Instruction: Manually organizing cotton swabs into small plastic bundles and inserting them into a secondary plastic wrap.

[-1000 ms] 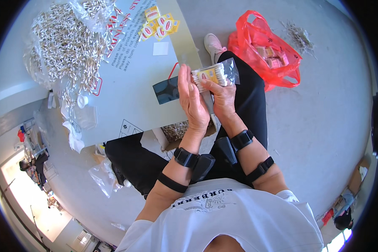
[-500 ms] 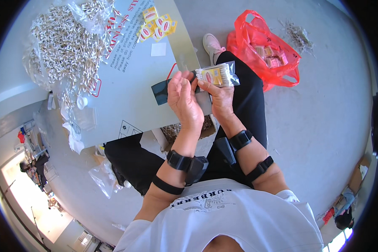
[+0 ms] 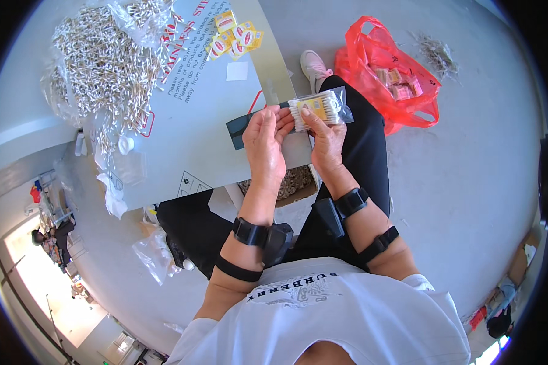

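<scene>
My right hand (image 3: 329,148) grips a clear plastic packet of cotton swabs (image 3: 327,107), its thumb pressed across the front. Inside the packet, white-tipped swabs lie side by side behind a yellow card. At the packet's left end is my left hand (image 3: 265,145), palm turned up and fingers stretched out, the fingertips at or touching the swab tips. Both hands are over the right corner of a metal-topped table (image 3: 195,143). A dark flat strip (image 3: 237,132) lies partly behind my left hand.
Loose cotton swabs (image 3: 106,67) are heaped at the table's far left, near yellow cards (image 3: 234,38) and a white square (image 3: 237,71). On the floor to the right sits a red plastic bag (image 3: 402,115) holding packets. An open box (image 3: 298,182) stands under the table edge.
My right thumb has shifted from the packet's lower left edge onto its front. My left hand's fingers have straightened toward the packet's left end. The whole view has shifted slightly.
</scene>
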`<state>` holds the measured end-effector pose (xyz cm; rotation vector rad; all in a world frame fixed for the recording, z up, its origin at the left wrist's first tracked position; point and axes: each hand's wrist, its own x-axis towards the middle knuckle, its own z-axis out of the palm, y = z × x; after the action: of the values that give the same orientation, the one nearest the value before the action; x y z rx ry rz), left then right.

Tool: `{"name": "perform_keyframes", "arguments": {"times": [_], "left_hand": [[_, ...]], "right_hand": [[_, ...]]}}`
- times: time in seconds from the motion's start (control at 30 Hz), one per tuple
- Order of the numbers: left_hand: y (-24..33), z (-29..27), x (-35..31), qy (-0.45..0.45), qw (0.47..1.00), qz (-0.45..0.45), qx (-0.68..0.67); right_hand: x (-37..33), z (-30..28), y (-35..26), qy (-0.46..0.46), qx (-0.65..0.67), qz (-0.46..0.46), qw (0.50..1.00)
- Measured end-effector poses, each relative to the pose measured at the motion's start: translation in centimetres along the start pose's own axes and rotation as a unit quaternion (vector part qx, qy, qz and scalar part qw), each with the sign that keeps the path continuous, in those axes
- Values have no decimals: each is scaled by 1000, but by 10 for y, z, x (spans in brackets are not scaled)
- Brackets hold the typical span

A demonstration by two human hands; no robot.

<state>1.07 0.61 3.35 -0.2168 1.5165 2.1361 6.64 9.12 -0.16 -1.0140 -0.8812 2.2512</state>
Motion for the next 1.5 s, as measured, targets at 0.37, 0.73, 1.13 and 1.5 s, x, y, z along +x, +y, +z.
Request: {"name": "perform_keyframes", "arguments": {"times": [0.37,0.73,1.13,1.5], "left_hand": [[7,2,3,-10,998,-52,-34],[-7,-3,-8,7,1000,-22,-15],[7,-5,-16,-40,995,-47,74],[7,3,-5,-47,994,-101,16]], "right_hand": [[7,-6,3,-27,5,7,1000],[7,-10,-4,-42,-35,1,999],[29,-16,-21,-72,150,-6,986],[21,-5,-12,-52,145,17,988]]}}
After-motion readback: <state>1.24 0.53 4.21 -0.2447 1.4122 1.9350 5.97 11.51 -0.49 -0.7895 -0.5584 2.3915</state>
